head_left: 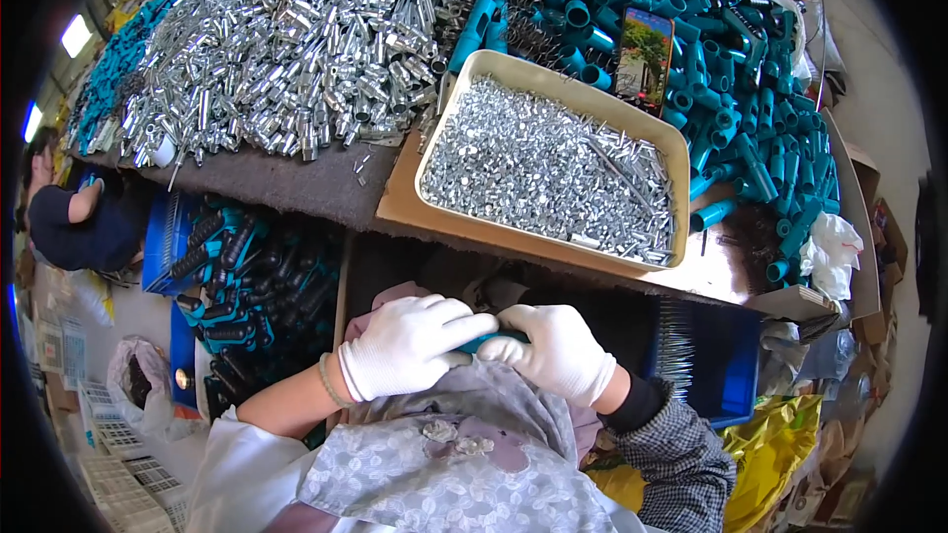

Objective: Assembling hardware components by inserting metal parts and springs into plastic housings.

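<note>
Both hands wear white gloves and meet over my lap. My left hand is closed on one end of a teal plastic piece. Around the other end my right hand is closed, its thumb pressed along the piece. Only a short teal stretch shows between the fingers, so the full shape is hidden. Ahead of my hands, at the table edge, a cream tray holds many small silvery metal parts. A patterned apron covers my lap below the hands.
Shiny metal fittings heap the table's left; teal plastic sleeves pile up right, with a phone among them. Under the table sit a blue crate near teal-and-black handles and a blue bin. Another person works at far left.
</note>
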Tool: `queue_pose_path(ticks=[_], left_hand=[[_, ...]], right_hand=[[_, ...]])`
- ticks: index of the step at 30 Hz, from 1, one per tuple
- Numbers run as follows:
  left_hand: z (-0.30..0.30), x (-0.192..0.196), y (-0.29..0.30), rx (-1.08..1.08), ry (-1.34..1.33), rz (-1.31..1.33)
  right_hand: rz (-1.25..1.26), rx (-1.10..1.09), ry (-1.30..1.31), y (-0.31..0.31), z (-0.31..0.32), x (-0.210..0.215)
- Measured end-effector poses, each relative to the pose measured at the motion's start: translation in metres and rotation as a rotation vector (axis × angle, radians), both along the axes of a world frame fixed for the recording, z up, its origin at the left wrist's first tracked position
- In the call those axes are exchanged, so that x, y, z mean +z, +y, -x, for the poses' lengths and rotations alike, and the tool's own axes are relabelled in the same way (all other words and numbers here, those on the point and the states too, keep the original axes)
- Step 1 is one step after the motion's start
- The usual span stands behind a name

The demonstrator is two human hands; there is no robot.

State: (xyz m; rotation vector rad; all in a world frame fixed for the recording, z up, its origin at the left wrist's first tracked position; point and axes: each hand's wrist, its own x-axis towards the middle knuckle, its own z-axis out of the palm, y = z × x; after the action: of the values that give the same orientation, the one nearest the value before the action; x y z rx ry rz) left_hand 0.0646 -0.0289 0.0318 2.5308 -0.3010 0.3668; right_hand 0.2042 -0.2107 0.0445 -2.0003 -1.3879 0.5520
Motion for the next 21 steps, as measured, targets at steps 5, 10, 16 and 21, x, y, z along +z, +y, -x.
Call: queue_pose_path(ticks=[5,10,16,21], left_hand=[[0.001,0.012,-0.002,0.167,-0.065,0.101],[0.006,0.006,-0.013,0.151,-0.03,0.209],[0.005,0.004,-0.009,0.179,-0.019,0.197],[0.002,0.007,-0.01,0.131,-0.036,0.189]], right_hand=[[-0.42,-0.412,-0.43,0.0,-0.062,0.032],[-0.159,-0.442,-0.499,0.008,-0.105,0.02],[-0.262,-0.48,-0.376,0.005,-0.116,0.018],[-0.165,-0.422,-0.434,0.007,-0.116,0.015]])
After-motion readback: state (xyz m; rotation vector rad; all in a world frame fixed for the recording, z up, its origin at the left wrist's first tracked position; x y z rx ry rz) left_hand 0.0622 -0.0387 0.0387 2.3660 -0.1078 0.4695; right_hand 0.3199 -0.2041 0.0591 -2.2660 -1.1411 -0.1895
